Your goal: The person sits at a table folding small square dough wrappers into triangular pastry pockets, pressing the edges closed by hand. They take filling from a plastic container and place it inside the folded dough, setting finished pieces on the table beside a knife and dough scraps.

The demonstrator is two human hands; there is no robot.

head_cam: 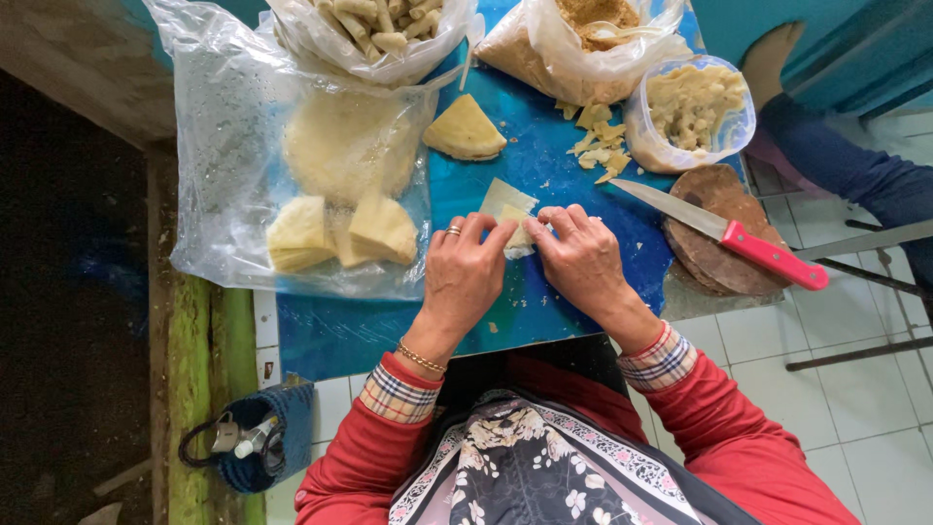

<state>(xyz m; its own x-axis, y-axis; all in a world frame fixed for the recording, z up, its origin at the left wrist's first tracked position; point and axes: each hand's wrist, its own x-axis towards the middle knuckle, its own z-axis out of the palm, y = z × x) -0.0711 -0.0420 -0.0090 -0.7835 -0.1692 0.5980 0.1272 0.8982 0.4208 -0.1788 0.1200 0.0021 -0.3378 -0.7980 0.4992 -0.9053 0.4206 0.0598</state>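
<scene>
A thin pale wrapper sheet (512, 216) is being pinched between both hands at the middle of the blue bench (544, 301). The left hand (465, 264) is being held palm down, knuckles up, its fingers curled and pressed together onto the sheet's near left edge; a ring is being worn on one finger and a gold bracelet at the wrist. The right hand (580, 255) is being held the same way, palm down and tilted inward, its fingertips closed on the sheet's right edge, so that the two hands are almost touching over it. Both forearms are being angled in from the body, in red sleeves with checked cuffs. The far corner of the sheet is lying flat on the bench beyond the fingers.

Just to the right, a knife with a red handle (724, 231) is resting with its handle across a round dark wooden board (714, 255) and its blade pointing toward the hands. Beyond the hands, a folded wedge of wrappers (466, 130) is lying on the bench, with pale scraps (601, 146) scattered near it. To the left, a clear plastic bag (224, 156) is spread out, with a round stack and cut wedges of wrappers in it. At the far edge, a bag of pale finger-shaped rolls (374, 29), a bag of brown crumbs (583, 44) and a clear tub of pale filling (692, 109) are being kept. Low on the left, a blue knitted bag (267, 442) is sitting on the tiled floor.
</scene>
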